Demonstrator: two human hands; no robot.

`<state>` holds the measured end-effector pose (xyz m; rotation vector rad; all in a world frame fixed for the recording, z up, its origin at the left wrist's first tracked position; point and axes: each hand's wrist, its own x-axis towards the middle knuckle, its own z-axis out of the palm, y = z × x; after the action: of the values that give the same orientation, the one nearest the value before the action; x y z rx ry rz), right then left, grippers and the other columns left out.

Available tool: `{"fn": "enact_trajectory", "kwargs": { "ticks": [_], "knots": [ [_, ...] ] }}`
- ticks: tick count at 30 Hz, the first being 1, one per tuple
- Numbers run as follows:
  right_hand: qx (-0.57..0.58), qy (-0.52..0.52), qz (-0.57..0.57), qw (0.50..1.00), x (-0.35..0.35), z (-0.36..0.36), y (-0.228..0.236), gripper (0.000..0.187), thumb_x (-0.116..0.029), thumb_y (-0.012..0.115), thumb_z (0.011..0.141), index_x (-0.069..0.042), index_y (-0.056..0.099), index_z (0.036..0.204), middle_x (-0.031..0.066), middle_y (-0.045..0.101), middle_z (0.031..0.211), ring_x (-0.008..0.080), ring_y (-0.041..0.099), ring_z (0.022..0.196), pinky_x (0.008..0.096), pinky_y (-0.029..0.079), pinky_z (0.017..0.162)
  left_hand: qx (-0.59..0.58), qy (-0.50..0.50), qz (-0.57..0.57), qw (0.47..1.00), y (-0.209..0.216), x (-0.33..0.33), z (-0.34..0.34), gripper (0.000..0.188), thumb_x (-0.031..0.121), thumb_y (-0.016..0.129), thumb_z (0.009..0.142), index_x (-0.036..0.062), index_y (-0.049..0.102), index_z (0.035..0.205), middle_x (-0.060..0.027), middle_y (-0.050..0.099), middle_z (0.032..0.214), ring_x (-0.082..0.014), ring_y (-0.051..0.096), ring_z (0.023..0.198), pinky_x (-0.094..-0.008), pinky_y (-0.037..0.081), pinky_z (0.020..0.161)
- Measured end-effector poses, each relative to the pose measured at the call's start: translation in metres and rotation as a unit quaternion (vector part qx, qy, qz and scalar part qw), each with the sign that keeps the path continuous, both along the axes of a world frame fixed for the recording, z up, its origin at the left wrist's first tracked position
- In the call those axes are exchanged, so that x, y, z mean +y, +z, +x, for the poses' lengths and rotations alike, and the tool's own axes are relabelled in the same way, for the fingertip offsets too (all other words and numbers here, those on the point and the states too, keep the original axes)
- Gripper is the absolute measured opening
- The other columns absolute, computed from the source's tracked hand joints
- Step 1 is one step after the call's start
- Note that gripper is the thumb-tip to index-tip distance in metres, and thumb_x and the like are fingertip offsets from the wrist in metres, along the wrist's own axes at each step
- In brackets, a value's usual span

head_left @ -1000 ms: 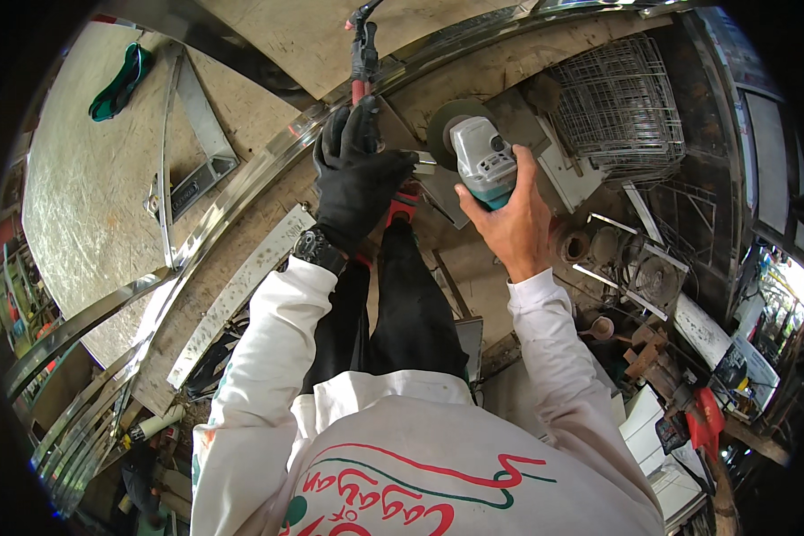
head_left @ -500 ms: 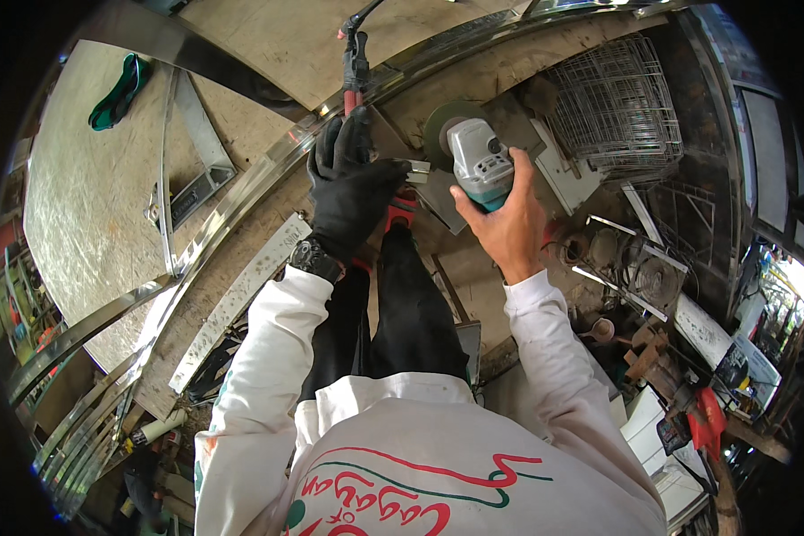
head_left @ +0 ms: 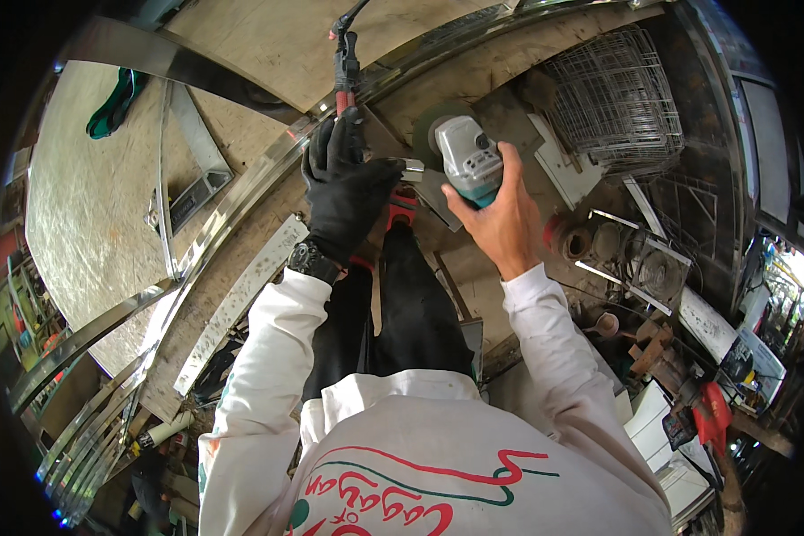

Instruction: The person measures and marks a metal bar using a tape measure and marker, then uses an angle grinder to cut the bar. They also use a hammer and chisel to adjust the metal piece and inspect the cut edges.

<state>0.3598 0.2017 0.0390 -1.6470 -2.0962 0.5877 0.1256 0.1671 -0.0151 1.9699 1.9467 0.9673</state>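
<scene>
My bare right hand (head_left: 500, 210) is wrapped round the body of a grey and teal angle grinder (head_left: 470, 152). Its round disc (head_left: 429, 129) looks see-through and smeared, at the grinder's left side. My left hand (head_left: 344, 179), in a black glove, is bent over something its fingers mostly hide. By its thumb tip a short shiny metal end (head_left: 414, 165) sticks out, close to the disc. The fingertips meet the red end of a black tool with a cable (head_left: 346, 67); its kind is unclear. Below the hands, a red shoe or sandal (head_left: 403, 208) shows on my foot.
A long curved shiny metal frame (head_left: 241, 201) crosses from lower left to the top. On the pale sheet at left lie a square-shaped metal tool (head_left: 196, 192) and a green strap (head_left: 116, 103). Wire racks (head_left: 612, 103) are stacked far right; a bench vise (head_left: 661, 357) stands lower right.
My right hand and the angle grinder have shifted slightly left and away from me. My left hand and the black tool have drifted a little left.
</scene>
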Motion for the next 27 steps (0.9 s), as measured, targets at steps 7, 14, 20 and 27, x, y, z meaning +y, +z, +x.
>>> {"fn": "enact_trajectory", "kwargs": {
  "ticks": [7, 14, 20, 27],
  "knots": [
    [0.063, -0.074, -0.019, 0.995, 0.017, 0.016, -0.012, 0.088, -0.038, 0.090, 0.081, -0.007, 0.036, 0.144, 0.0245, 0.070, 0.113, 0.0450, 0.072, 0.098, 0.0492, 0.058, 0.081, 0.085, -0.033, 0.057, 0.994, 0.011, -0.009, 0.010, 0.036, 0.031, 0.091, 0.073, 0.0251, 0.080, 0.107, -0.0091, 0.054, 0.151, -0.0377, 0.045, 0.143, -0.0578, 0.036, 0.115],
    [0.124, -0.120, -0.154, 0.973, -0.029, 0.057, -0.008, 0.088, -0.041, 0.091, 0.082, -0.003, 0.039, 0.142, 0.0273, 0.069, 0.118, 0.0386, 0.072, 0.105, 0.0454, 0.055, 0.091, 0.080, -0.084, 0.034, 0.993, 0.024, 0.000, 0.009, 0.025, 0.021, 0.084, 0.079, 0.0206, 0.076, 0.103, -0.0047, 0.072, 0.114, -0.0319, 0.066, 0.115, -0.0510, 0.048, 0.103],
    [0.162, -0.106, -0.197, 0.961, -0.050, 0.060, 0.007, 0.090, -0.040, 0.090, 0.081, -0.004, 0.040, 0.146, 0.0257, 0.070, 0.121, 0.0373, 0.072, 0.110, 0.0428, 0.055, 0.097, 0.012, -0.012, -0.141, 0.990, 0.054, 0.025, 0.008, 0.016, 0.025, 0.076, 0.088, 0.0172, 0.077, 0.102, -0.0056, 0.073, 0.094, -0.0322, 0.069, 0.095, -0.0476, 0.048, 0.086],
    [0.185, -0.094, -0.186, 0.960, -0.046, 0.050, 0.005, 0.093, -0.045, 0.091, 0.080, -0.002, 0.041, 0.145, 0.0260, 0.069, 0.120, 0.0379, 0.072, 0.109, 0.0435, 0.055, 0.094, 0.144, -0.023, -0.101, 0.984, 0.031, 0.007, 0.019, 0.020, 0.027, 0.079, 0.086, 0.0231, 0.079, 0.106, 0.0009, 0.073, 0.107, -0.0274, 0.065, 0.107, -0.0469, 0.046, 0.091]
  ]
}}
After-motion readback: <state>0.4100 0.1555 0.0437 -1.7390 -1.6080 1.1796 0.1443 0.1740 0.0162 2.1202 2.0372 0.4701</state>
